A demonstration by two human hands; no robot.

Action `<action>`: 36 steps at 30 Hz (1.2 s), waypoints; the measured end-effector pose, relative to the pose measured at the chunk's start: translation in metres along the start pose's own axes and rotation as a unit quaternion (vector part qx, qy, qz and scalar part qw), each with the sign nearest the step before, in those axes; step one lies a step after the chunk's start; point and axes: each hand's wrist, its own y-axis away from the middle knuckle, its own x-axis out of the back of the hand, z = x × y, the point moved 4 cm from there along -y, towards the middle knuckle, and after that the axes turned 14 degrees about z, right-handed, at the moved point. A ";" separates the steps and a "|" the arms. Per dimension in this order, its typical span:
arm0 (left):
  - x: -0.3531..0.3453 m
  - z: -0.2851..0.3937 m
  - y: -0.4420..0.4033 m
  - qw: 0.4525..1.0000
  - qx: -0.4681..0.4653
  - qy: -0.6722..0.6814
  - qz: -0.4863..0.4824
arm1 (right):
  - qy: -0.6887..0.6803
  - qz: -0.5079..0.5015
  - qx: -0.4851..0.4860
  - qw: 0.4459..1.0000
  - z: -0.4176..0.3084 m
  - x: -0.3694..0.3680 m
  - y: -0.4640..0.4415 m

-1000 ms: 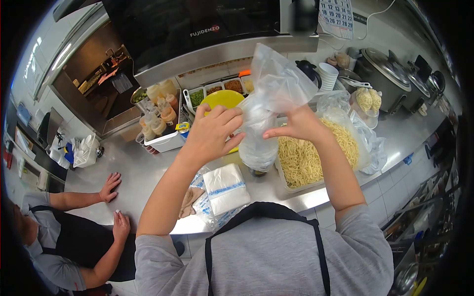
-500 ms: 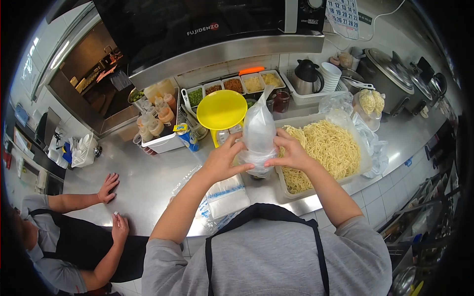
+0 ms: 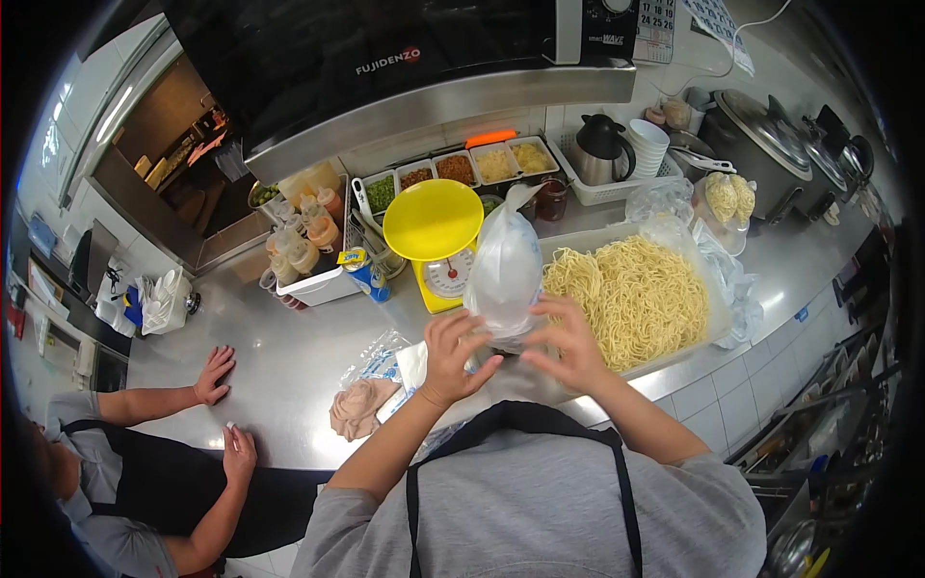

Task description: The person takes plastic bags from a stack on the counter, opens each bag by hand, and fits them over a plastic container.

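Observation:
A translucent plastic bag stands upright on the steel counter, its narrow top pointing up; what is under it is mostly hidden. My left hand is at its lower left side with fingers apart. On the lower right of the bag, my right hand is open too, slightly blurred. Behind and left stands a yellow scale with a round dial. A tub of noodles lies right of the bag. White packaging and a tan cloth are left of my left hand.
A co-worker's hand rests on the counter at the left. Sauce bottles, a blue can and topping trays line the back. A thermos and large pots stand at the back right.
The bag's raised, loose upper part has come down into a narrow upright shape. Both my hands have lowered toward its base, and their fingers have spread. The yellow scale has come into fuller view.

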 end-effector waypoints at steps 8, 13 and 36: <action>-0.021 -0.005 -0.101 0.887 0.293 0.286 0.215 | -0.366 0.156 -0.199 0.896 0.028 -0.022 -0.093; -0.050 -0.023 -0.053 0.907 0.326 0.253 0.082 | -0.278 0.154 -0.164 0.934 0.033 -0.047 -0.064; 0.035 -0.030 0.124 0.909 0.387 -0.016 -0.156 | -0.143 0.031 -0.010 0.989 -0.045 -0.052 0.008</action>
